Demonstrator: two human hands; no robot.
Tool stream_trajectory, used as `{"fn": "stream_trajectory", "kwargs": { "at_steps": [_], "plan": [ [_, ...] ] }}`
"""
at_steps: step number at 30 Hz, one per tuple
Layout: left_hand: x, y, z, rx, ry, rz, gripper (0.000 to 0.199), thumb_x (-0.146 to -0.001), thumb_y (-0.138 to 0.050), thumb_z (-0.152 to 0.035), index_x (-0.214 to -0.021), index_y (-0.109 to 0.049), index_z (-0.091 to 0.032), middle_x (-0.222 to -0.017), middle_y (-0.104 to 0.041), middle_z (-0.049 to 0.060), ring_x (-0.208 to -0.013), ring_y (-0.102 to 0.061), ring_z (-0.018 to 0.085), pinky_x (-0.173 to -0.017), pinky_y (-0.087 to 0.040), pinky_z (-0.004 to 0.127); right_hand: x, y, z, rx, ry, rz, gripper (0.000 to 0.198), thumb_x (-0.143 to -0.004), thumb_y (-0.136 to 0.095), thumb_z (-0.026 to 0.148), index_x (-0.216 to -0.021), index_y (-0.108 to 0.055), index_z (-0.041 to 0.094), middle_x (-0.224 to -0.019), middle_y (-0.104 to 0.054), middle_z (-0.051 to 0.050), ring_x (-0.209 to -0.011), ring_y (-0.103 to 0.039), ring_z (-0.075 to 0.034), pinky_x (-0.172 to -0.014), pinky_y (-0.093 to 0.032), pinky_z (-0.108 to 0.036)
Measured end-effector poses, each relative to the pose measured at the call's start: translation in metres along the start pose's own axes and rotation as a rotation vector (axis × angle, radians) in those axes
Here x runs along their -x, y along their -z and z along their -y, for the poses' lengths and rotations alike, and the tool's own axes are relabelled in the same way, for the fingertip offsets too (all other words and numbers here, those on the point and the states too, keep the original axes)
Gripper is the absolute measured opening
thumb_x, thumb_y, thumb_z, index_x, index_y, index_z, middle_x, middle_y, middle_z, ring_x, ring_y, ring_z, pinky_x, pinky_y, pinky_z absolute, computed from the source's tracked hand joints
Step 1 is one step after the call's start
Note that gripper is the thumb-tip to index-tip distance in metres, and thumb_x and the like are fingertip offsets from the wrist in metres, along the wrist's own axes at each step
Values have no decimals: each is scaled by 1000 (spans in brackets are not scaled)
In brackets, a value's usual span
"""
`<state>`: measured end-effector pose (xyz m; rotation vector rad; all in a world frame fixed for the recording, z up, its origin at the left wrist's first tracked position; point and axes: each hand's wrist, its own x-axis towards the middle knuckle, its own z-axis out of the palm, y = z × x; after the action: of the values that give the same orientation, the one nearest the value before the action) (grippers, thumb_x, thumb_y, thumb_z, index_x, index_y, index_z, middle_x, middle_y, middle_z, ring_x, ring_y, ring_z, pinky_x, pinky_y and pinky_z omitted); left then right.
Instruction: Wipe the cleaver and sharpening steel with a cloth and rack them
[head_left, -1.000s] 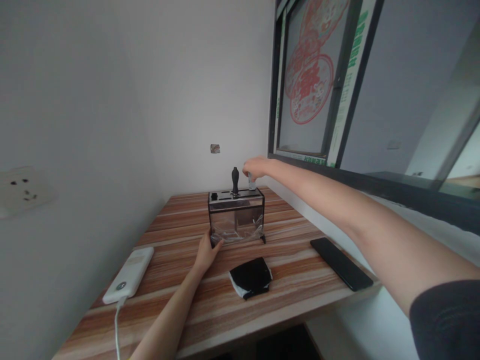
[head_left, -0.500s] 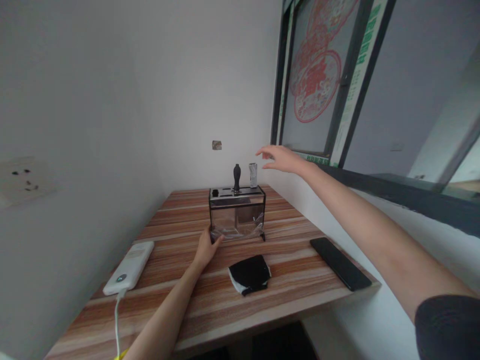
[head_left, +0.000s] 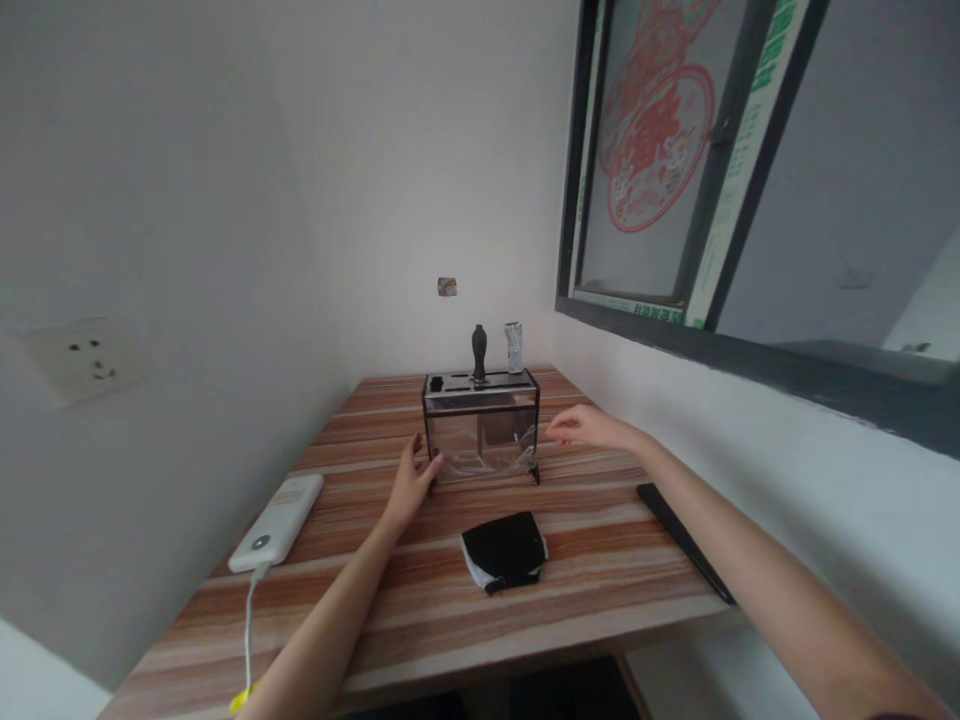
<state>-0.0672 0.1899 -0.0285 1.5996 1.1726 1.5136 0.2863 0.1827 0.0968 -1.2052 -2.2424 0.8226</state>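
A clear box with a black frame (head_left: 454, 434) stands on the wood-grain table. On its top stand a black handle-like piece (head_left: 479, 352) and a silvery, crumpled-looking upright piece (head_left: 514, 348). My left hand (head_left: 410, 482) is at the box's lower left corner, thumb and fingers spread; whether it touches the frame I cannot tell. To the right of the box hovers my right hand (head_left: 589, 428), fingers loosely bent towards its side and holding nothing. A folded black cloth with a white underside (head_left: 506, 548) lies in front of the box.
A white power bank (head_left: 279, 520) with a cable lies at the table's left. Partly behind my right forearm is a black phone (head_left: 679, 535) near the right edge. Walls close off the left and back, and a dark-framed window (head_left: 652, 150) is on the right.
My right hand has come down from above the silvery piece to the box's right side. My left hand has loosened, its fingers lifting at the left corner. The view has shifted slightly.
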Motion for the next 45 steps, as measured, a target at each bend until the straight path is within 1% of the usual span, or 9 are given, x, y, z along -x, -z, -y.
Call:
{"fn": "stream_trajectory", "kwargs": {
  "at_steps": [4,8,14,17,20,24,30,36,45],
  "plan": [
    [-12,5,-9,58,13,2,69,-78,-62,-46,-136,-34,-21,-146,-34,16,-134,-33,28,-104,-35,43,-12,-15,-34,-60,18,-28,43,-72,-65,51,-93,-69,13,-80,-71,-7,-73,-64,-19,-71,-49,-31],
    [-27,8,-18,123,34,112,76,-74,-68,-42,-138,-34,-22,-144,-39,14,-134,-34,27,-108,-31,42,-26,-26,-48,-133,51,-80,53,-68,-72,45,-110,-62,13,-93,-70,-10,-83,-64,-22,-80,-49,-37],
    [-44,21,-36,162,56,349,82,-69,-74,-33,-140,-35,-21,-145,-39,13,-136,-31,29,-110,-28,45,-42,-30,-47,-282,118,-80,73,-64,-78,37,-129,-50,19,-129,-55,-13,-112,-55,-25,-98,-43,-41],
    [-54,30,-43,155,68,476,84,-67,-76,-30,-140,-36,-21,-144,-41,13,-135,-32,30,-109,-29,47,-46,-27,-44,-358,128,-47,75,-64,-78,35,-132,-48,22,-133,-53,-10,-119,-51,-26,-104,-39,-43],
    [-63,37,-47,135,90,588,87,-63,-79,-27,-140,-37,-22,-142,-44,13,-133,-35,31,-108,-32,47,-48,-25,-41,-427,128,24,75,-64,-79,33,-131,-49,24,-133,-54,-8,-120,-52,-25,-104,-39,-42],
    [-70,42,-51,105,112,673,86,-61,-81,-27,-137,-42,-21,-141,-46,14,-131,-39,32,-108,-32,46,-50,-22,-41,-491,122,87,73,-64,-79,30,-131,-50,24,-135,-52,-7,-121,-50,-24,-104,-40,-40],
    [-71,42,-55,94,105,694,78,-64,-78,-28,-134,-45,-18,-137,-50,14,-126,-46,30,-107,-34,45,-52,-20,-43,-550,93,120,72,-64,-78,27,-130,-50,26,-135,-52,-6,-120,-51,-23,-103,-42,-38],
    [-69,40,-54,73,86,626,73,-64,-78,-30,-130,-50,-19,-132,-56,13,-124,-48,30,-103,-39,44,-52,-24,-45,-585,94,88,72,-64,-77,27,-131,-49,27,-136,-51,-6,-122,-50,-23,-102,-42,-39],
    [-71,39,-49,20,59,547,76,-60,-80,-35,-128,-53,-15,-131,-56,15,-127,-44,33,-105,-35,48,-58,-23,-43,-573,125,29,72,-58,-80,23,-125,-55,24,-134,-53,-7,-125,-45,-25,-109,-33,-43]
  ]
}}
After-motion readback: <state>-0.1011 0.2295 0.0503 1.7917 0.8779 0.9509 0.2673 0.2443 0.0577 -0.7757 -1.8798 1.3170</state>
